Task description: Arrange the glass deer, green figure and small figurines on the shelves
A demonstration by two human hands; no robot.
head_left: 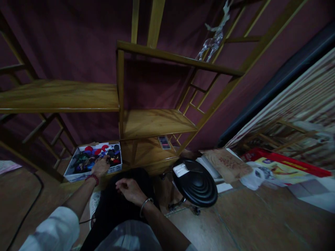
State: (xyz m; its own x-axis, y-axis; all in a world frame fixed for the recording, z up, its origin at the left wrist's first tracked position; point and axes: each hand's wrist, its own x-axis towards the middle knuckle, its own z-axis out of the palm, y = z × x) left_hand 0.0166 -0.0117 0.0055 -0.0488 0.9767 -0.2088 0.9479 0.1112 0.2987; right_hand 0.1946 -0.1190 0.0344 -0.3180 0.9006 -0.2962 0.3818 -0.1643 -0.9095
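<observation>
Left hand [100,167], grip indeterminable, reaches over the near edge of the box [115,169] among small items [84,159], likely light, best pinched singly; right hand [131,190] loosely open, seemingly empty.

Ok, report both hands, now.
Left hand: reaching into the white box; cannot tell whether it grips anything.
Right hand: open, fingers loosely curled, nothing visibly held.

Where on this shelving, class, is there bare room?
Bare: the brown wooden shelf left of the upright brown wooden post, and the lower brown wooden board right of it. Crowded: the white rectangular box, packed with small multicoloured items under the left hand.
</observation>
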